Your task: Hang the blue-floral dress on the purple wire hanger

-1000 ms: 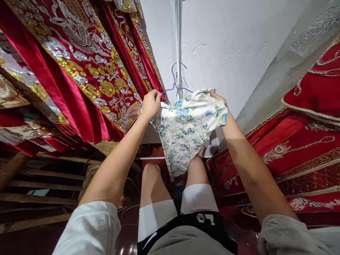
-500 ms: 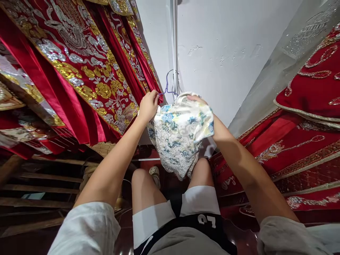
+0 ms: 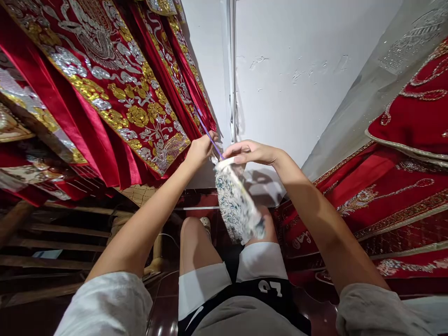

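Note:
My left hand (image 3: 202,149) is closed around the thin purple clothes hanger (image 3: 206,130), which slants up and left past my fingers. My right hand (image 3: 252,153) pinches the pale top edge of a white floral garment (image 3: 234,196) between thumb and fingers. The hanger's lower end meets the cloth at that edge. Below both hands the garment, patterned in blue and green, hangs bunched and narrow over my knee, its lower right part blurred by motion. Cloth and fingers hide the rest of the hanger.
Red cloths with gold and silver embroidery (image 3: 138,100) hang at the left. More red beaded cloth (image 3: 409,140) hangs at the right beside a sheer veil (image 3: 353,107). Ahead stands a white wall (image 3: 280,51) with a vertical metal pole (image 3: 231,70). Wooden slats (image 3: 70,249) lie lower left.
The garment has turned from spread out to edge-on and narrow. My right hand has come out from behind the cloth, nearer my left. The hanger has swung over to the left.

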{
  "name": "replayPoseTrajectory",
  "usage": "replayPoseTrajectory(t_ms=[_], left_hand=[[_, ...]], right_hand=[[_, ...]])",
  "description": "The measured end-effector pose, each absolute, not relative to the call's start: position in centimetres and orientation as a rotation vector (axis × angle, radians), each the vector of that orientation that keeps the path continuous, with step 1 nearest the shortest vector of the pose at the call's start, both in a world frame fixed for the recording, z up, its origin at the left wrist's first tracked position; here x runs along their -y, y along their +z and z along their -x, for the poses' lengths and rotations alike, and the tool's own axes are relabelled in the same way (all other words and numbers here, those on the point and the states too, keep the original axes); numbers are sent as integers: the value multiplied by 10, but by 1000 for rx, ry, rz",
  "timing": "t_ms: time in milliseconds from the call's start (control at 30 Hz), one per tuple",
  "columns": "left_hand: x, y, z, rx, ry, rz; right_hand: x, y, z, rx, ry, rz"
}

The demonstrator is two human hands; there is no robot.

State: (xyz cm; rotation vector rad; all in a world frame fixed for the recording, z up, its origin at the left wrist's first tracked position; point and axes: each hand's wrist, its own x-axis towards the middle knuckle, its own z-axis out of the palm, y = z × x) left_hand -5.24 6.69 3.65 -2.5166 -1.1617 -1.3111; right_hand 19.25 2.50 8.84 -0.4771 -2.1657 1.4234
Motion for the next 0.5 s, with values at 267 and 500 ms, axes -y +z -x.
replayPoseTrajectory(t_ms=[267,500], left_hand=[[-19,70,-9,646,-1499,2857],[-49,95,38,1043,-1681,3204]], right_hand=[[-43,49,-214,1942,778,704],[-40,37,-268,1604,677,894]])
